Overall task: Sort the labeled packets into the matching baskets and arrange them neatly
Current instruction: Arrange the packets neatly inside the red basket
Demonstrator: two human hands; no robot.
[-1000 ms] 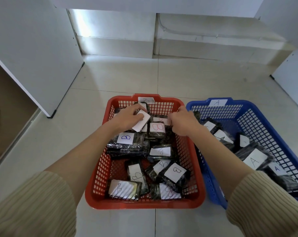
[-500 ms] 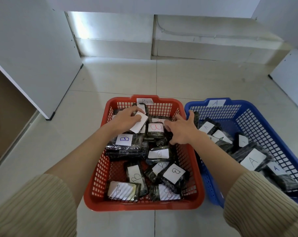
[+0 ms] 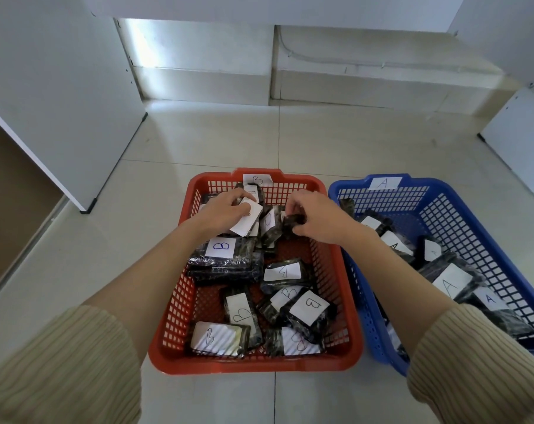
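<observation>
A red basket (image 3: 167, 319) tagged B stands on the floor and holds several dark packets with white B labels, such as one large packet (image 3: 221, 255) at its left. To its right a blue basket (image 3: 437, 191) tagged A holds several A-labelled packets (image 3: 449, 283). My left hand (image 3: 226, 214) grips a white-labelled packet (image 3: 250, 220) at the back left of the red basket. At the back right of that basket my right hand (image 3: 317, 220) pinches a small dark packet (image 3: 295, 220), lifted a little above the pile.
A white cabinet panel (image 3: 60, 102) stands at the left with an open gap beside it. Another white panel (image 3: 523, 127) is at the far right. A low wall step (image 3: 321, 71) runs behind the baskets on the tiled floor.
My right hand has closed on a small dark packet and raised it from the pile. My left hand has stayed on its white-labelled packet.
</observation>
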